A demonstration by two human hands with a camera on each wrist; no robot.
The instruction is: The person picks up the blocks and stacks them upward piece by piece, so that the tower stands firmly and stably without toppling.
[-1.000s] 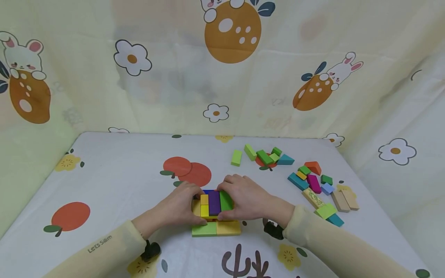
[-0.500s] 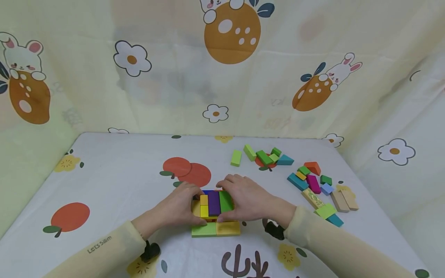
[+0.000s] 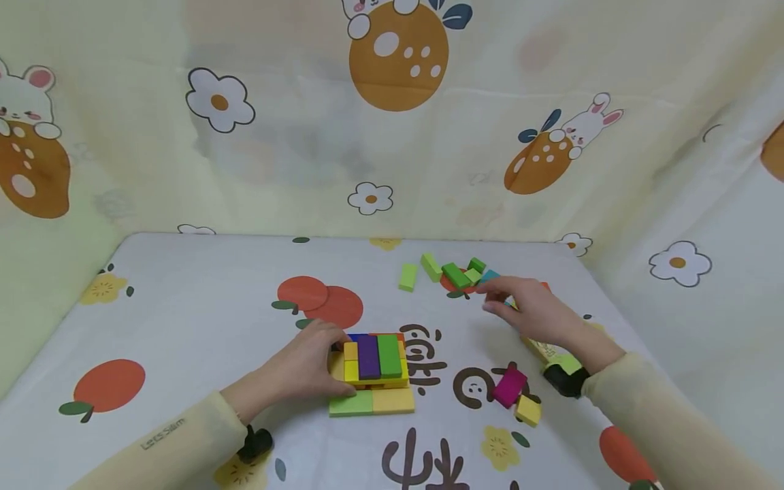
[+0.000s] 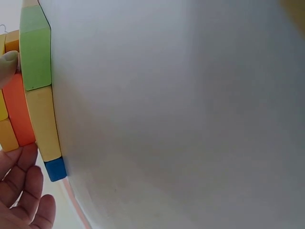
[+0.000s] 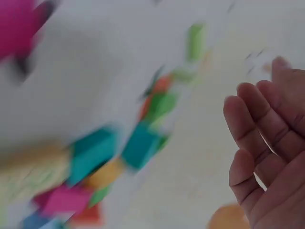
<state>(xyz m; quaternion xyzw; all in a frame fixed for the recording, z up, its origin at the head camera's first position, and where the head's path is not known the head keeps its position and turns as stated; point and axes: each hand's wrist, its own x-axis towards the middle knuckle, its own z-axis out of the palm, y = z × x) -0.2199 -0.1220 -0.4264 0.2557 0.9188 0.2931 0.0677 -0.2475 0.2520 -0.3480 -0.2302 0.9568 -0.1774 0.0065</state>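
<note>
A low layered stack of wooden blocks [image 3: 369,357] stands in the middle of the table, with purple and green blocks on top. My left hand [image 3: 309,361] grips its left side, thumb at the near edge and fingers round the far one. In the left wrist view, my thumb and fingers bracket an orange block [image 4: 20,107] above a lower row with a light green block [image 4: 37,59]. Over the right side my right hand [image 3: 535,309] hovers with nothing in it, partly covering the loose blocks. In the right wrist view its fingers are loosely bent, apart from any block.
Several green blocks [image 3: 455,275] lie at the back right. A magenta block [image 3: 510,388] and a yellow block [image 3: 528,411] sit on the table right of the stack. Beneath my right wrist a printed wooden block [image 3: 539,350] is partly hidden. A patterned curtain [image 3: 294,156] closes the back.
My right hand has let go of the stack and moved right and away from me, uncovering the magenta and yellow blocks. The left hand keeps its grip. The head view has turned slightly right.
</note>
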